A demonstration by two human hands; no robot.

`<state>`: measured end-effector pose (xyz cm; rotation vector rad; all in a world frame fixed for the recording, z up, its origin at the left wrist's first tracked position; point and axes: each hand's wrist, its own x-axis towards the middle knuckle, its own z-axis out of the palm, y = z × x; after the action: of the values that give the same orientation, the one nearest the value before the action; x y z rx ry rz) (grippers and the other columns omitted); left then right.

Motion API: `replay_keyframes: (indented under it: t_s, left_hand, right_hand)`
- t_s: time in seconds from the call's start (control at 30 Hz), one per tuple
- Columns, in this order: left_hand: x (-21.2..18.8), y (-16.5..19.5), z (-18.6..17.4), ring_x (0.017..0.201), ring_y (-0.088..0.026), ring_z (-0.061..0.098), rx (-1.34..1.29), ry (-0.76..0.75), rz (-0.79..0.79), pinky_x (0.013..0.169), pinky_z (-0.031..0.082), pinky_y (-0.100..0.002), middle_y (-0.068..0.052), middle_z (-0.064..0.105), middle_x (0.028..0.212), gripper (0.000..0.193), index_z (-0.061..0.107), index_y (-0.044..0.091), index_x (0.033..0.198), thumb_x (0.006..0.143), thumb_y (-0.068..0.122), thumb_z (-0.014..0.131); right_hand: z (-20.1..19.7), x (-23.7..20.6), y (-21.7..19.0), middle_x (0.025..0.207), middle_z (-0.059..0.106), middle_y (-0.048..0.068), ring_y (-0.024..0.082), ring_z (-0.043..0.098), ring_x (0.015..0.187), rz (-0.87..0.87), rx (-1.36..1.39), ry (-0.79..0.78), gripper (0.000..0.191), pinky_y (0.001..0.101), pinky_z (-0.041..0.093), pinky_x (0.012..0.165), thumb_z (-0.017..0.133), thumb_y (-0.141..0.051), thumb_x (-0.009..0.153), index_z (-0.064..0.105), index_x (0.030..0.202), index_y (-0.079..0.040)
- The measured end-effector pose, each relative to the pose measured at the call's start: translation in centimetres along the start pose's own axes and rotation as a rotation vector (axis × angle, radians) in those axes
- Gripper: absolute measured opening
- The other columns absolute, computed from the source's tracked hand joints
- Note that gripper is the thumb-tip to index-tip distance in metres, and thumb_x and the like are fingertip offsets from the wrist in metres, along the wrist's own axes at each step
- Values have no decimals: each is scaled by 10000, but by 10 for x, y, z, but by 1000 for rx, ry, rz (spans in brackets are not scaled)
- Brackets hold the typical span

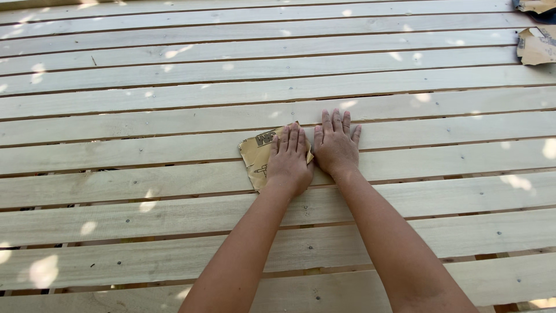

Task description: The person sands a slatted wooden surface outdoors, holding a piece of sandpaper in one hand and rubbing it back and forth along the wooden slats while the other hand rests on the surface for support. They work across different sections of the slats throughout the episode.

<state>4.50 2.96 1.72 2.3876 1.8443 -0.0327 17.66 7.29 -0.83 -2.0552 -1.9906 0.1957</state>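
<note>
Sandpaper sheet [256, 155]: tan paper backing facing up with dark printing, roughly square, slightly creased. Lies flat across pale wooden slats [174, 124], its right part covered by a flat palm.

Two bare forearms rise from the lower edge of the frame and converge toward its centre. Left hand [288, 161]: palm down, fingers extended and held close together, pointing to the top of the frame. Right hand [336, 146]: palm down, fingers slightly spread, lying just beside the left, thumbs adjacent. Neither hand is closed.
</note>
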Motion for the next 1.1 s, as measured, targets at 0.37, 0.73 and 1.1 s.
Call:
replay_keyframes:
  t_s: [0.37, 0.73, 1.1]
  left_hand:
    - [28, -22, -6, 1568, -275, -53, -40, -37, -56, 1254, -23, -491, -32, -13, 1720, 704, 47, 147, 1631, 1033, 488, 193]
    - [-10, -19, 8, 1566, -274, -28, -68, 88, 52, 1246, 0, -454, -116, 5, 1708, 732, 42, 54, 1616, 1043, 483, 195]
    - [45, -56, -19, 1570, -266, -31, -72, -6, -131, 1252, -18, -506, -12, -2, 1714, 697, 53, 205, 1642, 1029, 503, 200]
  right_hand:
    - [2, -6, -2, 1682, 165, 134, 340, 65, 1558, 0, -4, -28, 618, 605, 11, 1220, 234, -452, 1046, 285, 1596, -175]
    - [-3, -6, -7, 1691, 165, 137, 340, 85, 1560, -2, -25, -32, 615, 619, 27, 1222, 227, -450, 1046, 305, 1596, -186]
    - [-3, -4, -6, 1696, 116, 96, 301, 67, 1562, 35, -89, -93, 621, 598, 24, 1225, 205, -476, 1037, 233, 1609, -234]
